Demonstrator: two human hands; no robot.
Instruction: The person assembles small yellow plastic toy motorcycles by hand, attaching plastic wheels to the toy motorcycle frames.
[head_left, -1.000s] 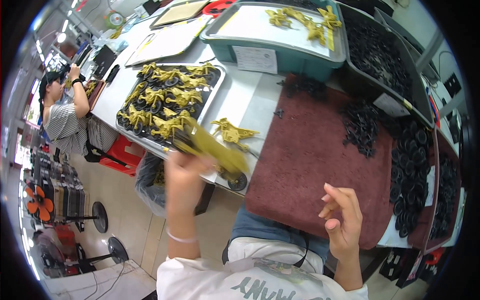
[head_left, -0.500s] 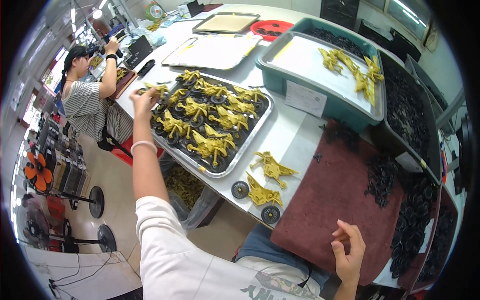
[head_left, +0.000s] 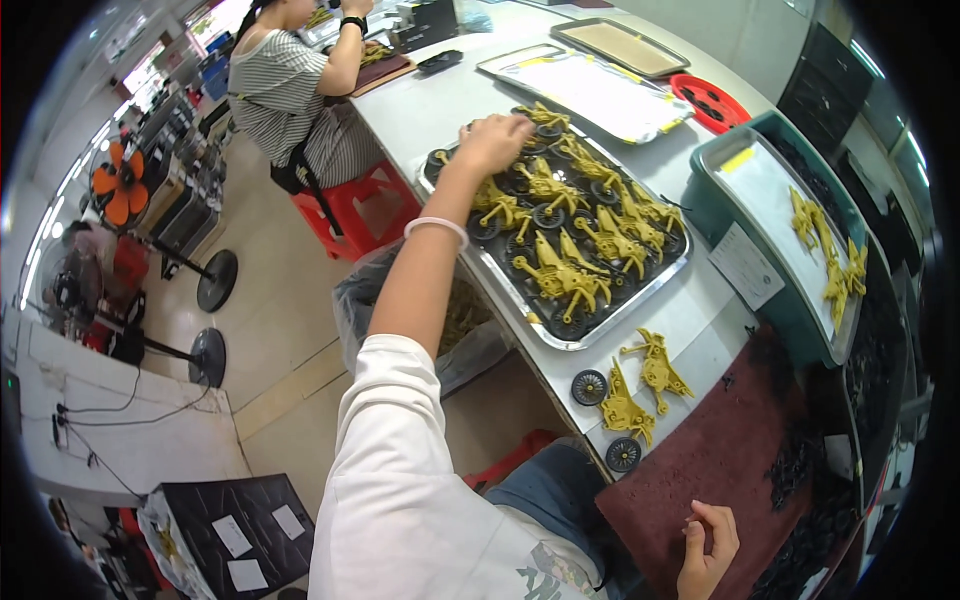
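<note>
At the far left of a metal tray (head_left: 574, 344), my left hand (head_left: 495, 142) reaches down with bent fingers among yellow plastic toy motorcycle bodies (head_left: 562, 270) with black wheels. Its fingertips and whatever they grip are hidden behind the hand. My right hand (head_left: 710, 548) hovers above a maroon cloth (head_left: 690, 470), fingers loosely curled, thumb apart, nothing visible in it. Between tray and cloth lie two more yellow bodies: a toy motorcycle body (head_left: 624, 408) with a black spoked wheel (head_left: 589, 387) and another wheel (head_left: 623, 455) beside it, and a body without wheels (head_left: 662, 370).
A teal bin (head_left: 745, 225) at right carries a tray (head_left: 770, 200) with yellow parts. Small black parts (head_left: 790, 470) lie along the cloth's right edge. A white-covered tray (head_left: 590, 90) and red dish (head_left: 712, 102) stand farther back. A co-worker (head_left: 300, 90) sits at far left.
My left hand has moved from beyond the tray's left edge to over its far-left parts. The view has swung left, showing more floor. My right hand stays over the cloth.
</note>
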